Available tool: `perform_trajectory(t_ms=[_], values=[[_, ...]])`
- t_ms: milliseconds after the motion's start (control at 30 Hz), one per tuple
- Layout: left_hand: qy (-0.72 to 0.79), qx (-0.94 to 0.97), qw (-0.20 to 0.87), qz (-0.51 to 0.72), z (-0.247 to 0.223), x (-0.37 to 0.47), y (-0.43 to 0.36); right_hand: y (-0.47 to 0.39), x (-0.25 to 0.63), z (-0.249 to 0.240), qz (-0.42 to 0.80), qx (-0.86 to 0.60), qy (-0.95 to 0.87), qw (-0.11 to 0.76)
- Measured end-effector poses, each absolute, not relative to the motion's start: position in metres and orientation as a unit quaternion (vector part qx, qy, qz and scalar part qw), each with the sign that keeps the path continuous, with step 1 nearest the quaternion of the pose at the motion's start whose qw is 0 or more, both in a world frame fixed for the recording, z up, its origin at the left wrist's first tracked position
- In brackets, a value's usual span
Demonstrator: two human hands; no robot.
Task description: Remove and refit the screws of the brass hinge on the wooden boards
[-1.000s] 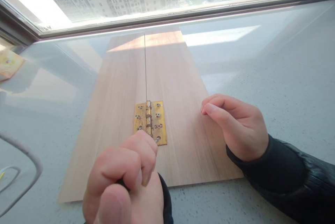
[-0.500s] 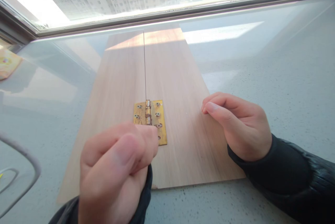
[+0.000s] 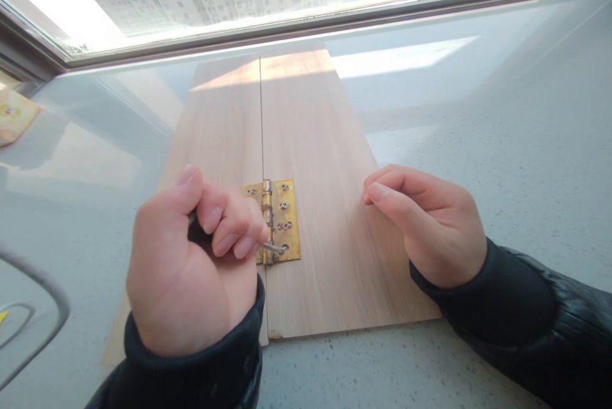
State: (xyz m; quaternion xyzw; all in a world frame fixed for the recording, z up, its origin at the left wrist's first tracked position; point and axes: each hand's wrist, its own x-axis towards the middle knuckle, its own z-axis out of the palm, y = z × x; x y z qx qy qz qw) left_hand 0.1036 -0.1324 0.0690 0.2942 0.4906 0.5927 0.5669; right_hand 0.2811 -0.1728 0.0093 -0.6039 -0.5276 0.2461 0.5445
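Observation:
A brass hinge [image 3: 291, 205] lies across the seam of two pale wooden boards [image 3: 325, 281]; several screws sit in its right leaf. My left hand [image 3: 196, 262] is wrapped round the dark handle of a screwdriver [image 3: 274, 248], whose metal shaft points right to the lowest hole of that leaf. The hand hides most of the hinge's left leaf. My right hand [image 3: 425, 224] rests at the boards' right edge, thumb and fingers pressed together; what it holds, if anything, cannot be made out.
A window frame [image 3: 306, 21] runs along the back of the speckled white sill [image 3: 502, 160]. At the left edge are a grey cable [image 3: 58, 297] and a yellowish packet [image 3: 15, 117].
My left hand has turned and shifted up and left, bringing the screwdriver's shaft and handle into view. My right hand and the boards appear slightly further left.

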Motion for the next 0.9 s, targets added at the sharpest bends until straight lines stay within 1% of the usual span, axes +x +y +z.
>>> perform_trajectory(t_ms=[133,233,400,467,533,600,667,700,733,767,800,900], values=[[0.445,0.385,0.472,0.657,0.047,0.101,-0.169,-0.173,0.282,0.008,0.246,-0.601,-0.53,0.545],[0.456,0.41,0.418,0.671,0.035,0.101,-0.186,-0.173,0.282,0.007,0.246,-0.6,-0.531,0.545],[0.495,0.401,0.39,0.665,0.047,0.12,-0.181,-0.172,0.282,0.007,0.244,-0.601,-0.53,0.546],[0.53,0.393,0.383,0.646,0.054,0.126,-0.176,-0.172,0.282,0.007,0.244,-0.602,-0.53,0.545],[0.522,0.402,0.393,0.641,0.056,0.125,-0.174,-0.172,0.282,0.007,0.245,-0.603,-0.53,0.544],[0.474,0.452,0.429,0.622,0.055,0.116,-0.173,-0.172,0.282,0.007,0.246,-0.604,-0.528,0.544],[0.453,0.492,0.477,0.57,0.054,0.104,-0.171,-0.172,0.282,0.007,0.247,-0.604,-0.527,0.545],[0.424,0.535,0.538,0.495,0.055,0.1,-0.169,-0.172,0.282,0.006,0.247,-0.603,-0.527,0.546],[0.423,0.541,0.546,0.479,0.055,0.098,-0.168,-0.172,0.282,0.006,0.247,-0.602,-0.527,0.546],[0.445,0.511,0.509,0.53,0.056,0.098,-0.168,-0.172,0.282,0.006,0.247,-0.602,-0.528,0.546],[0.452,0.501,0.496,0.547,0.056,0.1,-0.169,-0.173,0.282,0.006,0.247,-0.602,-0.529,0.545],[0.479,0.456,0.386,0.643,0.052,0.114,-0.179,-0.174,0.283,0.006,0.248,-0.603,-0.53,0.542]])
